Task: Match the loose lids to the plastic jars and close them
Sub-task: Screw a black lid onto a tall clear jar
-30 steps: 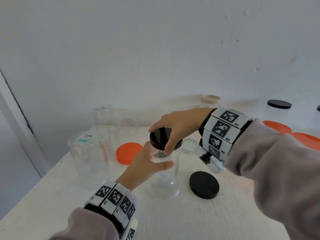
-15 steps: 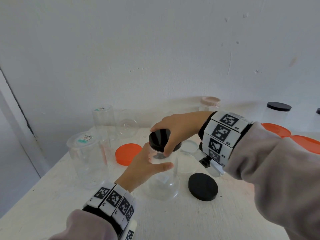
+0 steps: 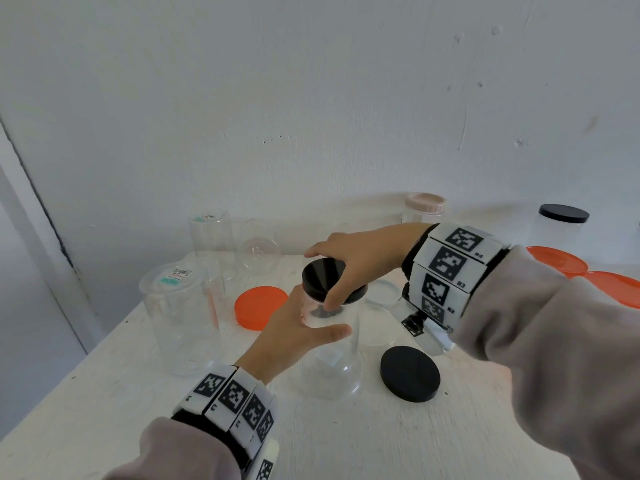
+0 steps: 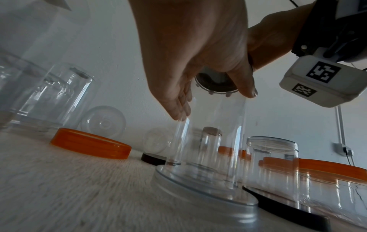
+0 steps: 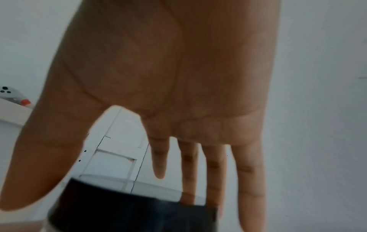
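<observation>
Both hands on lidded jar (image 3: 329, 337)

On the white surface (image 3: 346, 445) a clear jar (image 3: 330, 362) stands upright. The left hand (image 3: 294, 337) wraps round its upper wall, and the right hand (image 3: 356, 261) grips the black lid (image 3: 320, 277) on its mouth from above. A second black lid (image 3: 409, 373) lies just right of the jar, an orange lid (image 3: 258, 306) to its left.

Clear jar (image 3: 329, 344) upright; black lid (image 3: 323, 278) on top
</observation>
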{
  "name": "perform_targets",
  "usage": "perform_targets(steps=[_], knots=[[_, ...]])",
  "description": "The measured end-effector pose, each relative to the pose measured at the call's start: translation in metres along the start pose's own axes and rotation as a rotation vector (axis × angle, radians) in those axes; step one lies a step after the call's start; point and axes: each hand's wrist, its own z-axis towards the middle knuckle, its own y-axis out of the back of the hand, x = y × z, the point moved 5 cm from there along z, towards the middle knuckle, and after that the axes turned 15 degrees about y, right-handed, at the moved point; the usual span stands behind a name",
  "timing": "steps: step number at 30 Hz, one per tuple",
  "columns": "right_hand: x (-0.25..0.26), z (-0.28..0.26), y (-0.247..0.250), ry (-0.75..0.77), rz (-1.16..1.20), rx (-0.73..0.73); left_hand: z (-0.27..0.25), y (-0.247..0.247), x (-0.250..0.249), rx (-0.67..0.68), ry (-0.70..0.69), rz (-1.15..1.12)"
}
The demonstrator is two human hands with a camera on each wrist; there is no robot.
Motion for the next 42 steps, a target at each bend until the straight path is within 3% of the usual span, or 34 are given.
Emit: perform_targets(steps=[5,12,16,19,26,32,36,42], knots=[[0.0016,0.0013,0.0024,0.050,-0.002,-0.024,-0.0006,-0.0002,-0.0011,-0.002,-0.003,0.011],[0.0022,0.0044,-0.0012,-0.063,-0.117,-0.071,-0.0008,0.0003,0.0004,-0.013,0.007,-0.003],[0.0026,0.0013,-0.0001,0.003,-0.012,0.023,-0.0005,0.0000,0.0004,-0.014,0.010,0.010],[0.0048,0.0000,0.0017,0.055,0.007,0.002,-0.0003,-0.0005,0.0002,-0.016,0.001,0.003],[0.0052,0.0024,-0.0052,-0.062,-0.119,-0.074,0.0013,-0.0001,0.0021,-0.019,-0.012,-0.026],[0.0083,0.0004,-0.0014,0.025,-0.026,0.028,-0.0003,-0.0007,0.0016,0.000,-0.005,-0.011],[0.0107,0.0008,0.0013,0.052,-0.052,-0.002,-0.0007,-0.0008,0.0006,0.005,-0.012,-0.008],[0.0106,0.0026,-0.0050,-0.038,-0.160,-0.076,0.0011,-0.0005,0.0013,-0.005,-0.044,-0.018]])
